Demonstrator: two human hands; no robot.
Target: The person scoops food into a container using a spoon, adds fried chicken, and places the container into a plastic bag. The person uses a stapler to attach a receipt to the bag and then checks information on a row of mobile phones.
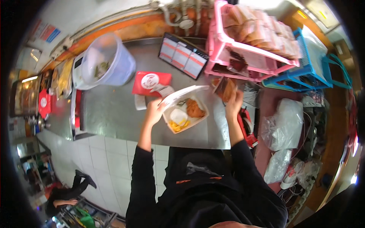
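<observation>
Black sleeves [257, 178] below; left hand [153, 111] grips the food box [194, 121] to its right, right hand [235, 103] a brown packet [226, 89].

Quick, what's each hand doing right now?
Left hand: closed on the open food box.
Right hand: closed on a brown packet.

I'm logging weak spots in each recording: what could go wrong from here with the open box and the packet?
The lid is raised at the far side of the box and might flop onto the chicken. The box, gripped at its left side by the left hand, could tip. The packet in the right hand might slip from its hold.
</observation>
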